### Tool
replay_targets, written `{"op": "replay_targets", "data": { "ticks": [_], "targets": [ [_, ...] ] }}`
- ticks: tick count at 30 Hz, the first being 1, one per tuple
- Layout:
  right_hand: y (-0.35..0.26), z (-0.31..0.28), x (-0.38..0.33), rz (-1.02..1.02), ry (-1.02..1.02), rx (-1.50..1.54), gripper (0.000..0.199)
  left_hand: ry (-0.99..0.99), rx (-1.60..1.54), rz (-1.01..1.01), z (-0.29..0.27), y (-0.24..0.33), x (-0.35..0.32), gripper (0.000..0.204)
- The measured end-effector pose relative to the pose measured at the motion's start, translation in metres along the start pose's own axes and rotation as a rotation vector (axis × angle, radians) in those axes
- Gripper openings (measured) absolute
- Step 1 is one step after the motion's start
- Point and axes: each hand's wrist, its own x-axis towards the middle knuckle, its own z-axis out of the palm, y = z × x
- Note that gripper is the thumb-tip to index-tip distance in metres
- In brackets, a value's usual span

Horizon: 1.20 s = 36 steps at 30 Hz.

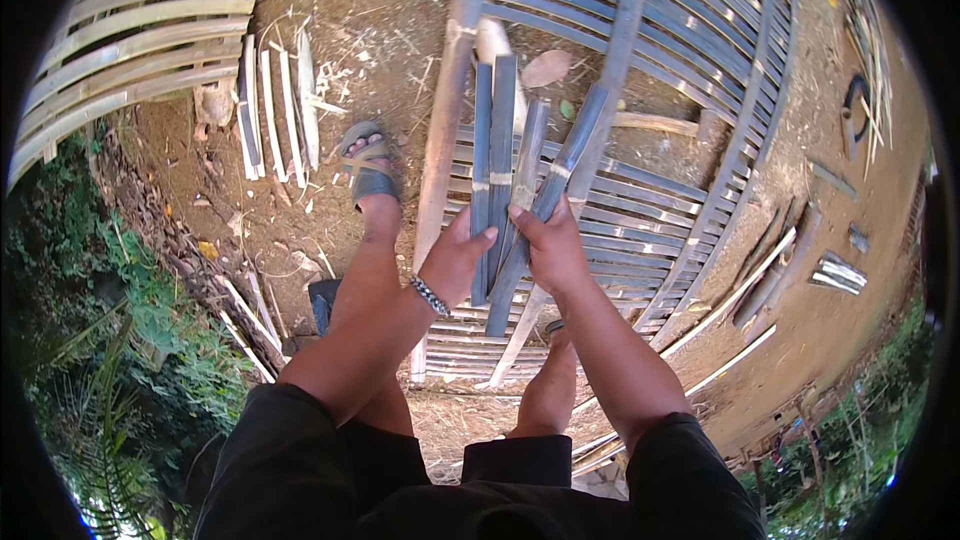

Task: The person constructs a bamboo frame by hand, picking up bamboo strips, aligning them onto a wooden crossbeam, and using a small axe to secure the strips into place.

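Left hand (456, 265): was found closed around the left pair of dark strips (502, 130), over the slatted frame (448, 130).
Right hand (556, 250): was closed on the rightmost strip, over the slatted frame; its hold on the third was unclear.
Dark strips: numbered four, fanned, above the slatted frame.
Sandalled foot (372, 168): stood just left of the slatted frame.
Pale strips (307, 100): lay farther left of the slatted frame.
Pale slatted panel (180, 15): sat beyond those, left of the slatted frame.
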Motion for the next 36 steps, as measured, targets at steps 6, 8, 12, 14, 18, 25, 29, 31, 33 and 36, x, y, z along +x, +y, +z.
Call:
{"op": "replay_targets", "data": {
  "ticks": [6, 8, 12, 14, 18, 25, 29, 31, 33, 36],
  "targets": [
    [0.013, -0.043, -0.057, -0.089, 0.093, -0.124, 0.035, 0.005, -0.028, -0.226, 0.021, -0.048, -0.048, 0.038],
    [0.024, -0.054, -0.075, -0.095, 0.116, -0.145, 0.035, 0.033, -0.063, -0.302, 0.027, -0.058, -0.065, 0.036],
    [0.039, -0.062, -0.107, -0.055, 0.109, -0.08, 0.037, 0.037, 0.064, -0.389, 0.044, -0.071, -0.081, 0.031],
    [0.043, -0.064, -0.116, -0.003, 0.068, -0.063, 0.039, 0.048, 0.097, -0.457, 0.044, -0.075, -0.088, 0.03],
    [0.055, -0.077, -0.123, 0.056, 0.015, -0.105, 0.04, 0.099, 0.037, -0.512, 0.043, -0.087, -0.098, 0.029],
    [0.068, -0.089, -0.115, 0.051, -0.011, -0.129, 0.041, 0.191, 0.152, -0.269, 0.042, -0.122, -0.101, 0.027],
    [0.074, -0.085, -0.114, 0.151, 0.055, -0.181, 0.046, 0.234, 0.103, -0.236, 0.035, -0.142, -0.103, 0.028],
    [0.072, -0.077, -0.116, 0.175, 0.048, -0.234, 0.048, 0.251, 0.078, -0.236, 0.026, -0.15, -0.106, 0.028],
    [0.082, -0.079, -0.118, 0.165, 0.049, -0.223, 0.05, 0.273, 0.077, -0.262, 0.021, -0.156, -0.108, 0.027],
    [0.093, -0.084, -0.117, 0.195, 0.01, -0.201, 0.057, 0.238, 0.109, -0.248, 0.012, -0.159, -0.11, 0.027]
  ]
}}
